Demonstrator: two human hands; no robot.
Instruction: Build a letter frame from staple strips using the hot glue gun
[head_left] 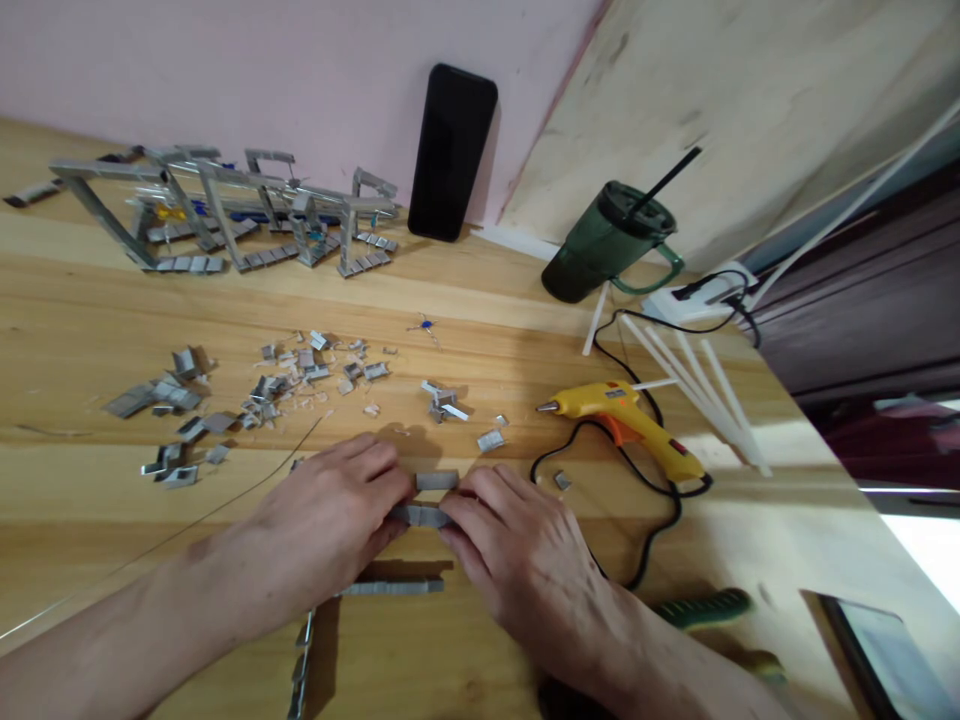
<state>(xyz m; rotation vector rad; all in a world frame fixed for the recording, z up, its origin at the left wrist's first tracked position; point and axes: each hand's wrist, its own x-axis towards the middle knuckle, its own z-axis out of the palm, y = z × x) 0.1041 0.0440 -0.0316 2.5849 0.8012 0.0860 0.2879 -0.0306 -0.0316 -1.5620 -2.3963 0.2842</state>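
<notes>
I see both hands meeting low in the middle of the wooden table point(90, 330), pinching one staple strip point(421, 516) between them: my left hand point(337, 515) grips its left end with curled fingers, my right hand point(517, 555) its right end. Another strip point(437, 480) lies just beyond, at twelve o'clock. The yellow glue gun point(626, 420) rests at two o'clock (cord trailing), loose staple pieces point(300, 375) at eleven.

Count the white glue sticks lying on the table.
About 6 glue sticks: five fanned out between the yellow glue gun and the power strip, one leaning beside the green cup. Overlap may hide more.
</notes>
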